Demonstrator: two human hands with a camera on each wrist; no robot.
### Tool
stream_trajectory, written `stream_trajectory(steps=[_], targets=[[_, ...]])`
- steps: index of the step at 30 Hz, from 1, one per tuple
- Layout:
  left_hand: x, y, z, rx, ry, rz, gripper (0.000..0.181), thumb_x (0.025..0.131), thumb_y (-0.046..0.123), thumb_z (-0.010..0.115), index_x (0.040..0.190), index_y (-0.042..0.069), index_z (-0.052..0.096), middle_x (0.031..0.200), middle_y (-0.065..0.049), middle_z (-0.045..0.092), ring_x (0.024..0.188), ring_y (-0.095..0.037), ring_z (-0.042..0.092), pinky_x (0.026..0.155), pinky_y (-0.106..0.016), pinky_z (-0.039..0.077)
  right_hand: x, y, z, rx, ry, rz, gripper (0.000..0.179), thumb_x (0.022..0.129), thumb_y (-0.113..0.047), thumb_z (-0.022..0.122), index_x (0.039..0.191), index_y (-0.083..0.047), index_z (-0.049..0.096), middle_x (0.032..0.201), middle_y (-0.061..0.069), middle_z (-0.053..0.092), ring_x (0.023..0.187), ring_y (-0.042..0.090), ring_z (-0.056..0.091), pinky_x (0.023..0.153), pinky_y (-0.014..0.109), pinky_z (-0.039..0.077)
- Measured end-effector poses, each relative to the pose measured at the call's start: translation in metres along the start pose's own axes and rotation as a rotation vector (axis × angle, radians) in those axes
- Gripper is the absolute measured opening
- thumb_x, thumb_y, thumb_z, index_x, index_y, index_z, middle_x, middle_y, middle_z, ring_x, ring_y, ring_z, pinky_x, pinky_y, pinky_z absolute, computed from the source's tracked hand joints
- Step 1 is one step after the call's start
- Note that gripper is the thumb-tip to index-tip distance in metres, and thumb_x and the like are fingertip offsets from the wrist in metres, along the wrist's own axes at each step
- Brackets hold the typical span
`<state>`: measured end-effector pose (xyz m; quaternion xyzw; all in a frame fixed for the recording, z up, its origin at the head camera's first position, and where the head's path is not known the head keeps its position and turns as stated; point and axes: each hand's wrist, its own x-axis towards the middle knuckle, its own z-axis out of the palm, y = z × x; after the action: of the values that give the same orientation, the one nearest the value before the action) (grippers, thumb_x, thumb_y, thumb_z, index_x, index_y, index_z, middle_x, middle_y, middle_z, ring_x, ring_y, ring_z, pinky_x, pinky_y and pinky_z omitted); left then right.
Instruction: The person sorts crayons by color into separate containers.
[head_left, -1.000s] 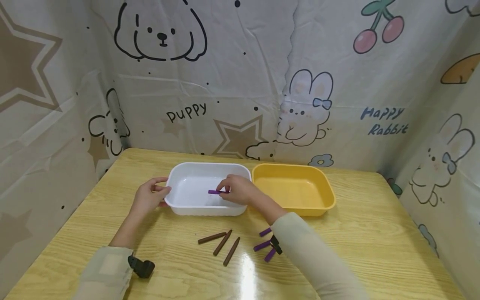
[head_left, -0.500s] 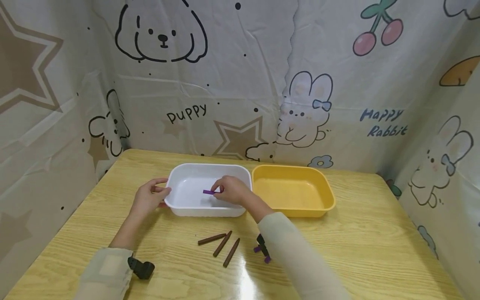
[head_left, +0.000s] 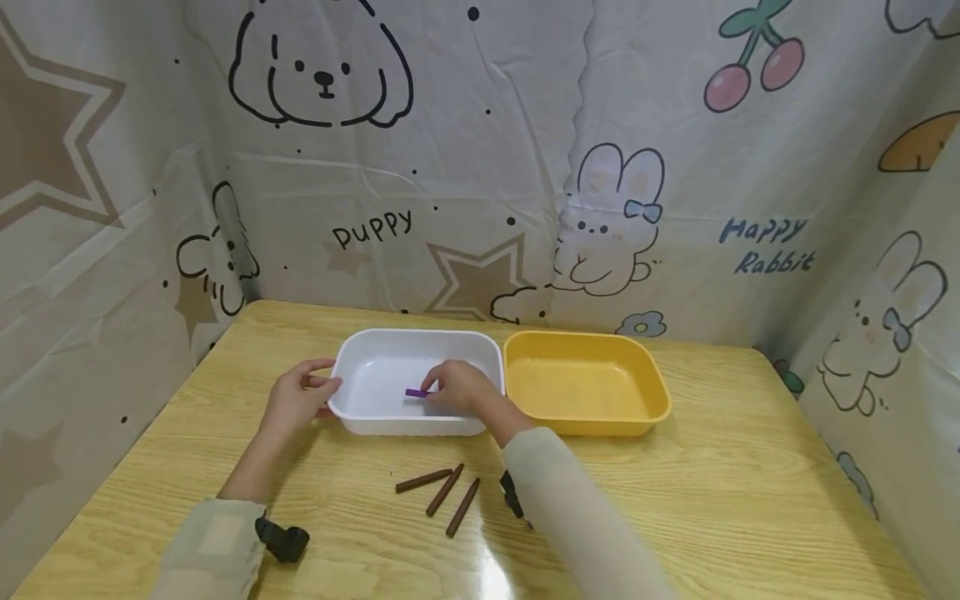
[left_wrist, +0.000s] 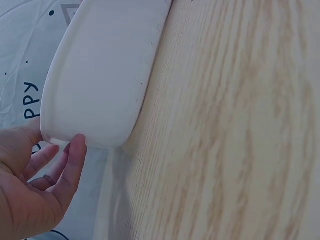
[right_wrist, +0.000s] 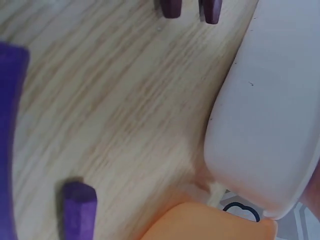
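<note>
A purple crayon (head_left: 415, 392) is pinched between the thumb and fingers of my right hand (head_left: 459, 388), low inside the white tray (head_left: 416, 426). My left hand (head_left: 296, 397) holds the tray's left end by the rim; in the left wrist view its fingers (left_wrist: 74, 162) touch the outer wall. Three brown crayons, one of them lying slanted (head_left: 423, 481), are on the table in front of the tray. The right wrist view shows more purple crayons on the table, one with its blunt end up close (right_wrist: 79, 210); the right sleeve hides them from the head view.
Against the white tray's right side stands a yellow tray (head_left: 592, 426) with nothing in it. The wooden table (head_left: 720, 467) ends at a printed cloth (head_left: 465, 167) hung behind and at both sides.
My right hand has shifted left with the purple crayon, then dropped slightly. Its sleeve now covers the purple crayons on the table. The left hand stays on the tray rim.
</note>
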<state>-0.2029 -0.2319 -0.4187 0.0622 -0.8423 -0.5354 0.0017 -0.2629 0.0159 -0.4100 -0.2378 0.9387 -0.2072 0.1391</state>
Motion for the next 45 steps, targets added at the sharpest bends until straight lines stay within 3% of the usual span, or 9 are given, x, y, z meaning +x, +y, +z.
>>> stream_trajectory(steps=[11, 22, 31, 37, 45], targets=[[0.001, -0.004, 0.002, -0.016, 0.001, -0.008, 0.048, 0.093, 0.020, 0.058, 0.135, 0.003, 0.044, 0.111, -0.025, 0.058, 0.071, -0.013, 0.066, 0.066, -0.031, 0.060, 0.000, 0.004, 0.005, -0.022, 0.006, 0.018, 0.017, 0.085, -0.018, 0.065, 0.099, -0.017, 0.073, 0.100, -0.002, 0.070, 0.087, 0.012, 0.053, 0.086, 0.027, 0.047], [0.001, -0.003, 0.006, -0.003, 0.023, -0.017, 0.047, 0.092, 0.020, 0.058, 0.135, 0.004, 0.046, 0.112, -0.024, 0.058, 0.070, -0.011, 0.064, 0.066, -0.030, 0.059, 0.003, 0.002, 0.007, -0.109, 0.012, 0.011, 0.015, 0.083, -0.017, 0.067, 0.096, -0.019, 0.074, 0.092, -0.002, 0.069, 0.083, 0.012, 0.055, 0.080, 0.027, 0.047], [0.003, -0.005, 0.008, 0.013, 0.038, -0.017, 0.045, 0.092, 0.020, 0.058, 0.134, 0.006, 0.047, 0.111, -0.024, 0.059, 0.068, -0.011, 0.064, 0.064, -0.029, 0.059, 0.000, 0.002, 0.005, -0.127, 0.023, 0.015, 0.014, 0.083, -0.019, 0.067, 0.096, -0.019, 0.073, 0.102, -0.001, 0.070, 0.094, 0.014, 0.059, 0.086, 0.028, 0.048], [0.001, -0.004, 0.007, 0.016, 0.042, -0.013, 0.046, 0.093, 0.020, 0.057, 0.135, 0.005, 0.046, 0.113, -0.026, 0.058, 0.068, -0.012, 0.064, 0.065, -0.031, 0.059, -0.001, 0.002, -0.003, -0.127, 0.020, -0.003, 0.015, 0.086, -0.024, 0.066, 0.098, -0.017, 0.072, 0.097, -0.002, 0.069, 0.086, 0.011, 0.056, 0.082, 0.026, 0.048], [0.001, -0.004, 0.005, 0.030, 0.047, -0.011, 0.047, 0.093, 0.021, 0.058, 0.135, 0.004, 0.046, 0.111, -0.025, 0.059, 0.068, -0.010, 0.063, 0.064, -0.029, 0.059, -0.014, -0.005, -0.028, -0.177, -0.012, -0.092, 0.019, 0.087, -0.025, 0.066, 0.103, -0.016, 0.071, 0.090, 0.001, 0.066, 0.081, 0.013, 0.055, 0.075, 0.025, 0.048]])
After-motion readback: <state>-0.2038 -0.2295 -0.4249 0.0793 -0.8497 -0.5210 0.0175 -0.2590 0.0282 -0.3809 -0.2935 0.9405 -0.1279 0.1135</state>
